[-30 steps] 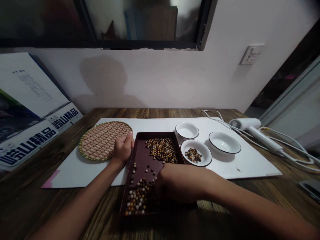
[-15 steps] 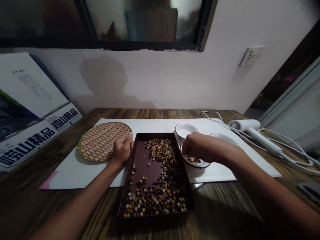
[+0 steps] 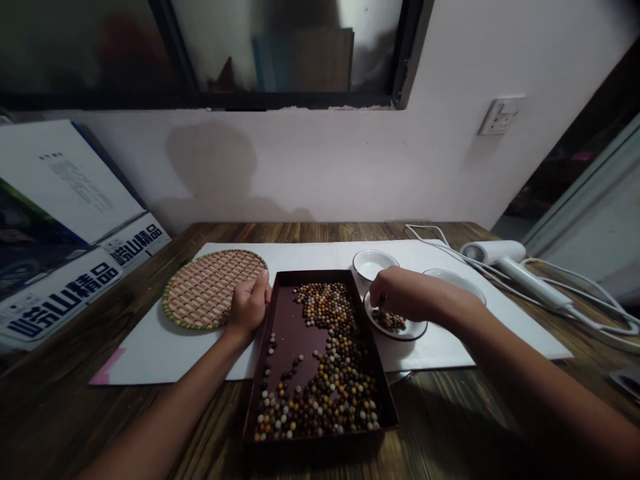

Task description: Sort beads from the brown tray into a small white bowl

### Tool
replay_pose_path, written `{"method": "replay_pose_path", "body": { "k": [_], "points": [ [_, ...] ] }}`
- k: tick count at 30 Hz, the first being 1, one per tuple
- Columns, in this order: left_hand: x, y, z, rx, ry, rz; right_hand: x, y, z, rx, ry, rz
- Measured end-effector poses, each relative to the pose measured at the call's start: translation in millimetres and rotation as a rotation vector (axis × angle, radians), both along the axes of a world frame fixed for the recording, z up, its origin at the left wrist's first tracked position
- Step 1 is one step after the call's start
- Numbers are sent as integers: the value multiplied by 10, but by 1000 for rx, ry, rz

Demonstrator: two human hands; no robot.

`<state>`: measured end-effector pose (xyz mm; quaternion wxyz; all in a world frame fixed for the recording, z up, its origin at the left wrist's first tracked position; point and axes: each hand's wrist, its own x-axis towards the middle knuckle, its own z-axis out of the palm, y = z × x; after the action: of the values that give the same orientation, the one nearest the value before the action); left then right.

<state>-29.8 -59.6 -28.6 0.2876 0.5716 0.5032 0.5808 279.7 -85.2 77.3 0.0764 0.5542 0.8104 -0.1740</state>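
Note:
A shallow dark-red box [image 3: 295, 333] holds many small round beads [image 3: 327, 310] in brown, yellow and cream, spread mostly along its right side and near end. My left hand [image 3: 249, 303] is closed on the box's left wall, thumb uppermost. Over a small white dark-rimmed bowl [image 3: 416, 329] to the right of the box is my right hand [image 3: 400, 293], its fingers curled down and closed. A heap of beads [image 3: 391, 321] lies in that bowl beneath the fingers. Whatever the right fingertips hold is hidden from view.
Behind the beaded bowl stands another white bowl [image 3: 373, 263], and a larger one [image 3: 460, 285] is partly behind my right forearm. A round woven mat [image 3: 213, 287] lies left on the white board [image 3: 320, 257]. A white hair dryer [image 3: 530, 280] with cord lies right; printed cartons [image 3: 85, 267] stand left.
Some beads in the near left part of the box have shifted. The whole view has moved slightly. Both hands keep nearly the same places at the box and the bowl.

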Motion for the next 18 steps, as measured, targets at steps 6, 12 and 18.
{"method": "replay_pose_path", "body": {
  "k": [6, 12, 18],
  "points": [
    [-14, -1, -6, 9, 43, 13, -39, -23, 99, -12, -5, -13],
    [-8, -18, 13, -11, 53, 26, 16, -53, 165, -31, 62, -47],
    [-10, -14, 11, -2, 57, 19, 98, 6, 121, 10, 89, -33]
  ]
}}
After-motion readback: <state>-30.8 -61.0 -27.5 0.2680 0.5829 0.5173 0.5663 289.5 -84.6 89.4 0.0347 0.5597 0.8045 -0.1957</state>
